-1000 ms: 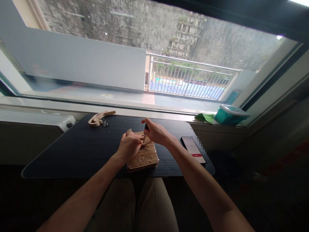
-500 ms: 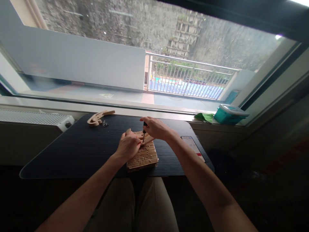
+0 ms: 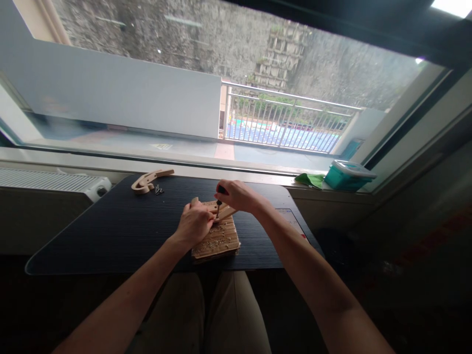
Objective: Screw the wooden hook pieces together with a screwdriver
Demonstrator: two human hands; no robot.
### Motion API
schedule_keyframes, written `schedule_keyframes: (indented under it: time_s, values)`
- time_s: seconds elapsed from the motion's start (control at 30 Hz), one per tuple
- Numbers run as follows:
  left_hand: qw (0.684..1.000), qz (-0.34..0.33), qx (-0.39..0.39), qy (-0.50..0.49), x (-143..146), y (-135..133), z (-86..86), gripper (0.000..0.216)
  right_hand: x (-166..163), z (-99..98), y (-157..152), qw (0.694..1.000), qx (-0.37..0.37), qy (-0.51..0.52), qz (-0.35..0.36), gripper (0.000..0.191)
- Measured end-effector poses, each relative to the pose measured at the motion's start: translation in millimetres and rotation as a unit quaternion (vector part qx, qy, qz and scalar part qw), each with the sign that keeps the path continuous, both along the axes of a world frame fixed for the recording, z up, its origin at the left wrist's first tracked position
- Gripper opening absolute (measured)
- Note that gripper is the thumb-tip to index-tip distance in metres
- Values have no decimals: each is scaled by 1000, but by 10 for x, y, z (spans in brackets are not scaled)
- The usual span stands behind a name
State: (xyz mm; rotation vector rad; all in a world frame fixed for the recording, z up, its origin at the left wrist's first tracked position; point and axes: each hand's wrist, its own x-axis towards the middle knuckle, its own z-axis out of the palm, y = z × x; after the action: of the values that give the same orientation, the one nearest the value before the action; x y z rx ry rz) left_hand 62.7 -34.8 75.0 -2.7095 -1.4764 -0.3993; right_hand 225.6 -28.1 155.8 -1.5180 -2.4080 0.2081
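Note:
In the middle of the dark table, a thick wooden board (image 3: 221, 239) strewn with wood crumbs lies under a pale curved wooden piece (image 3: 225, 213). My left hand (image 3: 194, 221) is closed on that piece and presses it against the board; its fingers partly hide the piece. My right hand (image 3: 238, 195) grips the black handle of a screwdriver (image 3: 218, 202) from above. The shaft points down, nearly upright, and its tip meets the wooden piece right beside my left fingertips. Whether a screw sits under the tip is too small to tell.
Another curved wooden piece (image 3: 142, 184) lies at the table's back left, with several screws (image 3: 159, 190) beside it. A phone (image 3: 291, 216) rests at the right, partly behind my forearm. On the windowsill are a green cloth (image 3: 309, 180) and a teal box (image 3: 348, 176). A radiator (image 3: 55, 184) stands left.
My right hand has turned a little about the screwdriver handle, and the screwdriver leans slightly more. My left hand stays on the wooden piece. The whole view has shifted slightly.

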Motion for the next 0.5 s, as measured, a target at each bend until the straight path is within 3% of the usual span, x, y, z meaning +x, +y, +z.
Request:
schedule_keyframes:
  time_s: [0.27,0.5]
  values:
    - [1000,-5,1,1,-8,15,-21,26,-8,74,-37,1000,5,-9,29,22]
    - [1000,-9,4,-2,-12,7,-15,27,-10,38,15,1000,-1,-24,-14,25]
